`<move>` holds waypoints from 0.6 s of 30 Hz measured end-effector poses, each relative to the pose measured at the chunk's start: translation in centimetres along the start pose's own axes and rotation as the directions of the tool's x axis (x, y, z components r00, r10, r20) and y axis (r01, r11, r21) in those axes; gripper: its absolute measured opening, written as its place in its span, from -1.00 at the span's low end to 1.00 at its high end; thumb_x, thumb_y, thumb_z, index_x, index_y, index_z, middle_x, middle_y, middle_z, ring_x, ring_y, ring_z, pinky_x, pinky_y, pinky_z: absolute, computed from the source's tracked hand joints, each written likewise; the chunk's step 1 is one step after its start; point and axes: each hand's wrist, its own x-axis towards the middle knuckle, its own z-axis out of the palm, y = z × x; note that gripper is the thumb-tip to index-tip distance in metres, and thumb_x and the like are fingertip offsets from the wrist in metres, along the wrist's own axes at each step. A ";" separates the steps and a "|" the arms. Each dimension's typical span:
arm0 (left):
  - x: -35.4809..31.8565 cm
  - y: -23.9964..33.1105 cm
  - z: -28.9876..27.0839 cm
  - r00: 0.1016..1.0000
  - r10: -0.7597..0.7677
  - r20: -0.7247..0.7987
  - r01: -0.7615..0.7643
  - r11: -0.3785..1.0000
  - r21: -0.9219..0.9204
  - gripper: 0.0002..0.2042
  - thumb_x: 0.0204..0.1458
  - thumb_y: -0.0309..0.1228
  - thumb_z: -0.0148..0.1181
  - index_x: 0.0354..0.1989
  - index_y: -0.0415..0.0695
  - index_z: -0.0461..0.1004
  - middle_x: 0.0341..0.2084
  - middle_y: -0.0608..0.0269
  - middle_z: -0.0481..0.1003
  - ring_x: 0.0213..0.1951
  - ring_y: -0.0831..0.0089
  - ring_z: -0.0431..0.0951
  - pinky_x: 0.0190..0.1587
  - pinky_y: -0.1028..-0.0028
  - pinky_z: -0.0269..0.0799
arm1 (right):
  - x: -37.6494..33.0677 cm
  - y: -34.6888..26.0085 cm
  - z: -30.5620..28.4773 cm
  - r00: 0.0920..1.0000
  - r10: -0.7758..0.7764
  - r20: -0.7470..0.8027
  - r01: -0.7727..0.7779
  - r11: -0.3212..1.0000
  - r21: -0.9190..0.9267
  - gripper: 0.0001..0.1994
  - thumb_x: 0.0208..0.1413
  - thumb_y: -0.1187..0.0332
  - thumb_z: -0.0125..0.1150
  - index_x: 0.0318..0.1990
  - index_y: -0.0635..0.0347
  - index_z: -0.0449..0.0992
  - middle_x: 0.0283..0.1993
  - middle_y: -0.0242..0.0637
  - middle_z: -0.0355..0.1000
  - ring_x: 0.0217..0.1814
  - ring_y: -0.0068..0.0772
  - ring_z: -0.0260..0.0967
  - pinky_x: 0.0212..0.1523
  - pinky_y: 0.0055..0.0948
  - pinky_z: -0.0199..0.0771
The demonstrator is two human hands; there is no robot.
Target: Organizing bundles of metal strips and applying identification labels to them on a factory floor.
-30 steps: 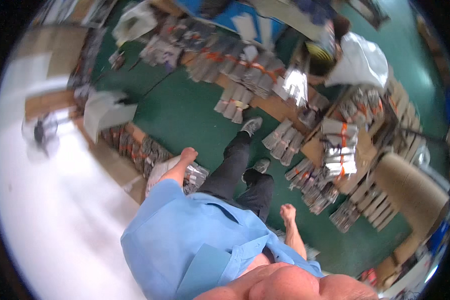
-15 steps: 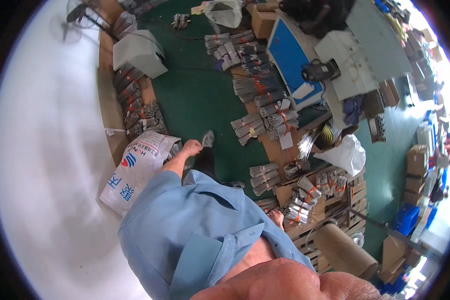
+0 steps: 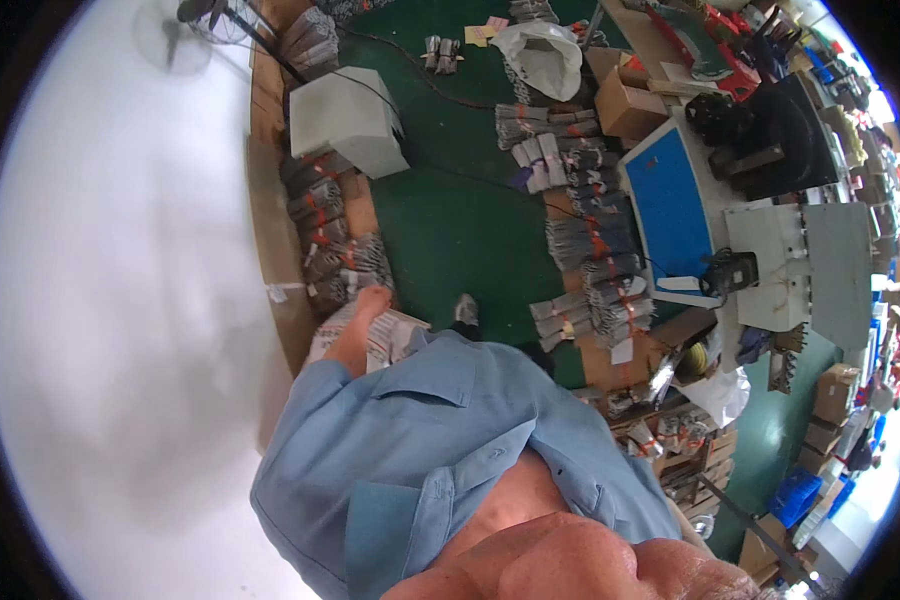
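Observation:
My left hand (image 3: 373, 301) is held out at the left, above a white printed sack (image 3: 384, 338) that my forearm and jacket partly cover. Its fingers look bent, but they are too small and blurred to show whether they grip anything. Just beyond the hand, grey bundles (image 3: 365, 258) tied with orange bands lie along the wall. My right hand is out of sight, hidden by my blue jacket (image 3: 440, 400). One of my shoes (image 3: 466, 309) shows on the green floor.
More tied grey bundles (image 3: 580, 240) lie in a row on cardboard to the right. A white box-shaped cabinet (image 3: 340, 115) and a fan (image 3: 202, 12) stand at the far left. Beyond the bundles is a workbench with a blue panel (image 3: 670, 200). A white open bag (image 3: 540, 60) sits at the back.
The view has shifted, so the bundles and bench appear further right and the sack is mostly under my arm and body. My right hand, visible earlier beside bundles, has gone out of sight.

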 end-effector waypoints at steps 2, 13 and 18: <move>1.4 5.8 -2.1 0.999 -0.035 -0.031 0.028 0.983 -0.182 -0.85 0.04 -0.40 0.11 -0.40 -0.16 0.59 -0.61 0.20 0.55 -0.56 0.32 0.56 -0.52 0.36 0.44 | 1.0 -1.6 2.9 0.999 -0.053 0.008 0.054 0.986 -0.155 -0.85 0.01 0.39 0.23 -0.26 0.20 0.54 -0.31 -0.26 0.49 -0.31 -0.32 0.47 -0.34 -0.28 0.45; 10.6 17.3 -3.8 0.988 -0.086 0.124 0.117 0.958 -0.261 -0.84 -0.04 -0.38 0.23 -0.30 -0.14 0.59 -0.56 0.27 0.54 -0.53 0.48 0.53 -0.54 0.44 0.39 | 27.2 -21.1 -2.0 0.941 -0.153 0.301 0.336 0.328 -0.883 -0.74 -0.06 0.25 0.29 -0.23 0.17 0.57 -0.24 -0.27 0.51 -0.15 -0.21 0.46 -0.13 -0.19 0.44; 19.1 16.6 -8.8 0.998 0.051 -0.049 -0.063 0.952 -0.300 -0.85 -0.01 -0.39 0.21 -0.30 -0.15 0.59 -0.54 0.27 0.54 -0.55 0.50 0.48 -0.56 0.45 0.36 | 33.6 -44.6 5.6 0.688 -0.260 0.678 0.459 -0.567 -0.684 -0.77 0.01 0.20 0.16 -0.45 0.16 0.61 -0.33 -0.20 0.56 -0.28 -0.17 0.53 -0.40 -0.19 0.49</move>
